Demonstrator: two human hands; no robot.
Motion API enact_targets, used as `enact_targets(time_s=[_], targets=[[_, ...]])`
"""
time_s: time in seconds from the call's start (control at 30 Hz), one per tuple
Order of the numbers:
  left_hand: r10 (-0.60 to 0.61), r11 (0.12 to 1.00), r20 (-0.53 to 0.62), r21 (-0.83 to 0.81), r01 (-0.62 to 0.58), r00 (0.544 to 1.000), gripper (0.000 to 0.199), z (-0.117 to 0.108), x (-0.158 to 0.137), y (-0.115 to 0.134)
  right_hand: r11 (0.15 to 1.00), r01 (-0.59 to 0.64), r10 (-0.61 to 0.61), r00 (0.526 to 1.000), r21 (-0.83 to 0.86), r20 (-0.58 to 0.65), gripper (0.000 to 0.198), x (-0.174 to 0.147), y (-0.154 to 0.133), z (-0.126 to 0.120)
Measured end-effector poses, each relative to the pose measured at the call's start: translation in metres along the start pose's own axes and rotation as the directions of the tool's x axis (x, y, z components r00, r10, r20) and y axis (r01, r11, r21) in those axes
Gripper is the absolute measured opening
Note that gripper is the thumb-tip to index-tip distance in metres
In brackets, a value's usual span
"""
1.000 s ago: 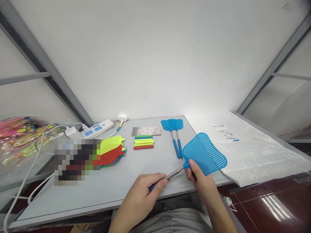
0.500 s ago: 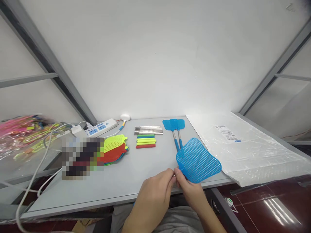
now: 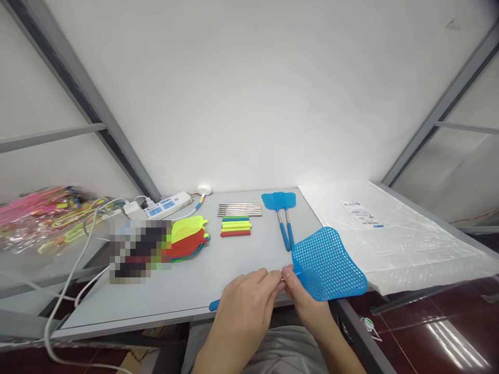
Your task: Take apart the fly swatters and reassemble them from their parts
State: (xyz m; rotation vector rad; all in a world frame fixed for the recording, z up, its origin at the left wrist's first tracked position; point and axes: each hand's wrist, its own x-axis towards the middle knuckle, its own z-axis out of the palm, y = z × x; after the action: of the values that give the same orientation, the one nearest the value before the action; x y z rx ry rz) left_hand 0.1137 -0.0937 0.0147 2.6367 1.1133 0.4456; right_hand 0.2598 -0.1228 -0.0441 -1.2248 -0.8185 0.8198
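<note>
A blue fly swatter is held between my two hands above the table's front edge, its mesh head (image 3: 329,265) to the right. My right hand (image 3: 306,296) is closed with thumb and fingers on the neck of that head. Against it, my left hand (image 3: 249,301) wraps round the shaft; only a sliver of metal shows between the hands. The blue handle end (image 3: 214,305) sticks out left of my left hand. Beyond lie two blue fly swatters (image 3: 284,228) with metal shafts, heads overlapping.
Metal rods (image 3: 239,209) lie in a row behind coloured handles (image 3: 236,227). Left of them are stacked swatter heads (image 3: 186,244), a pixelated patch, a power strip (image 3: 167,205) with cables and a bag of colourful items (image 3: 58,213). White bubble packaging (image 3: 390,244) covers the table's right side.
The held swatter head has shifted right and tilted slightly, away from the two lying swatters. Its handle end now shows left of my left hand. Both hands keep their grip.
</note>
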Motion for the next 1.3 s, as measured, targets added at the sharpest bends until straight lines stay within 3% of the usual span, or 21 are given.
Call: enact_targets(time_s=[0.1,0.23,0.37,0.43,0.53,0.6,0.67,0.77,0.9,0.97,1.13,1.3], targets=[[-0.002,0.998,-0.024,0.059,0.004,1.0,0.026,-0.012,-0.01,-0.017,0.998,0.008,0.0,0.992,0.068,-0.122,0.039,0.013,-0.012,-0.015],[0.04,0.996,-0.058,0.08,-0.036,0.998,0.025,-0.025,-0.023,-0.039,0.979,0.034,-0.021,0.998,0.202,-0.065,0.048,0.028,-0.025,-0.034],[0.078,0.992,-0.125,0.104,-0.065,0.989,0.024,-0.027,-0.025,-0.038,0.978,0.008,0.002,0.999,0.209,-0.046,0.048,0.025,-0.023,-0.031],[0.08,0.992,-0.132,0.112,-0.065,0.988,0.023,-0.024,-0.024,-0.029,0.994,-0.001,-0.002,1.0,0.106,0.027,0.046,0.018,-0.021,-0.022],[0.095,0.989,-0.112,0.121,-0.081,0.989,0.022,-0.015,-0.02,-0.014,0.996,0.036,-0.013,0.967,-0.086,0.254,0.043,0.005,-0.02,-0.004],[0.1,0.989,-0.126,0.122,-0.085,0.987,0.021,-0.009,-0.018,-0.007,0.993,0.053,-0.011,0.931,-0.105,0.365,0.046,-0.004,-0.02,0.007],[0.094,0.99,-0.152,0.114,-0.077,0.984,0.021,-0.006,-0.017,-0.004,0.994,0.065,-0.026,0.919,-0.087,0.393,0.048,-0.009,-0.02,0.013],[0.094,0.991,-0.181,0.115,-0.073,0.979,0.02,-0.01,-0.017,-0.012,0.995,0.05,-0.019,0.938,-0.081,0.346,0.049,-0.006,-0.02,0.006],[0.061,0.979,-0.33,0.202,0.008,0.942,0.02,-0.024,-0.023,-0.043,0.999,-0.015,0.01,0.996,0.051,0.091,0.05,0.014,-0.02,-0.023],[0.061,0.97,-0.389,0.24,0.037,0.919,0.018,-0.029,-0.029,-0.062,0.993,0.014,-0.016,1.0,0.118,0.01,0.051,0.024,-0.022,-0.037],[0.07,0.948,-0.473,0.305,0.089,0.878,0.018,-0.032,-0.05,-0.105,0.981,0.052,-0.041,0.997,0.185,-0.06,0.052,0.037,-0.026,-0.053],[0.007,0.948,-0.569,0.266,0.176,0.822,0.018,-0.04,-0.068,-0.128,0.952,0.077,-0.035,0.989,0.296,-0.142,0.053,0.042,-0.029,-0.058]])
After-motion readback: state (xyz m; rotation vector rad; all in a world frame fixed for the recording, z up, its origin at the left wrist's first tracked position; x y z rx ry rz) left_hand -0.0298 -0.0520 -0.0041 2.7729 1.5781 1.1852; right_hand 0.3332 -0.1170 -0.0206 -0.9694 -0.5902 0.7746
